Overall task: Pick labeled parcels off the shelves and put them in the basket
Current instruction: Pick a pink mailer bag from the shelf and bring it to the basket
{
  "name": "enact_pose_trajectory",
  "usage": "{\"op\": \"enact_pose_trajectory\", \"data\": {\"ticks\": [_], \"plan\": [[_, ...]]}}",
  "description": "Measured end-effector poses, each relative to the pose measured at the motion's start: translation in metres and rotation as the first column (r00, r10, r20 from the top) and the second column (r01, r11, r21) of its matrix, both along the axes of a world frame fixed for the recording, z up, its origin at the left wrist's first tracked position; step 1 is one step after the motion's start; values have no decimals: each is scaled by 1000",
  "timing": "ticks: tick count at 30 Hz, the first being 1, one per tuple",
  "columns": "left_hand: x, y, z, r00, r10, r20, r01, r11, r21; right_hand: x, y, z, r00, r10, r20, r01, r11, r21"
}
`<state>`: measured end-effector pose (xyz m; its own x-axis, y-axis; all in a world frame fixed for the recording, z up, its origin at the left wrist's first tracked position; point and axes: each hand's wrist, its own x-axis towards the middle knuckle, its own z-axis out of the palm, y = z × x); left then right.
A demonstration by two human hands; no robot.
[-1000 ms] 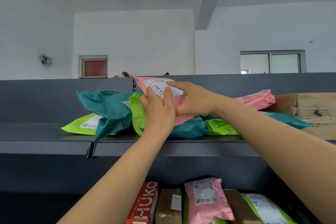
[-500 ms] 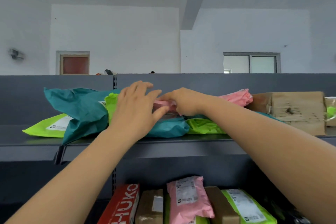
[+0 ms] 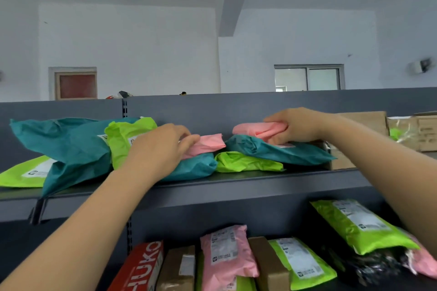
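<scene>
The top shelf (image 3: 236, 181) holds teal parcels (image 3: 71, 144), green parcels (image 3: 246, 162) and pink ones; more parcels (image 3: 227, 255) lie at 6 o'clock. The left hand (image 3: 160, 149) pinches a pink parcel (image 3: 208, 144) at centre. The right hand (image 3: 300, 127) is curled round a second pink parcel (image 3: 253, 129) at 2 o'clock.

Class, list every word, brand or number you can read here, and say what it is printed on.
"HUKO", first letter cut off: red cardboard box, lower shelf.
White labels on the pink plastic mailer and the lime-green plastic mailers: too blurred to read.
</scene>
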<state>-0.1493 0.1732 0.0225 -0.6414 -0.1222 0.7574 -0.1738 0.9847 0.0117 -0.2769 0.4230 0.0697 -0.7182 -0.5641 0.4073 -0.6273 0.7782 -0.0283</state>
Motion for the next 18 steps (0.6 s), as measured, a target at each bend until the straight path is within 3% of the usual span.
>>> {"op": "enact_pose_trajectory", "data": {"ticks": [2, 6, 9, 14, 18], "plan": [[-4, 20, 1, 986, -165, -26, 166, 985, 54, -5, -6, -12, 992, -30, -124, 27, 999, -31], [-12, 66, -4, 931, -365, -26, 365, 927, 83, -5, -2, -28, 967, -38, -253, -41, 953, -300], [-15, 91, -11, 940, -338, -37, 340, 938, 73, 3, 10, -37, 920, -25, -391, -157, 891, -425], [-18, 126, -10, 962, -166, -219, 227, 928, 295, 4, 32, -58, 727, 108, -678, -501, 758, -417], [-14, 158, -8, 926, -201, -320, 340, 812, 474, 2, 49, -74, 601, 141, -787, -673, 620, -403]]}}
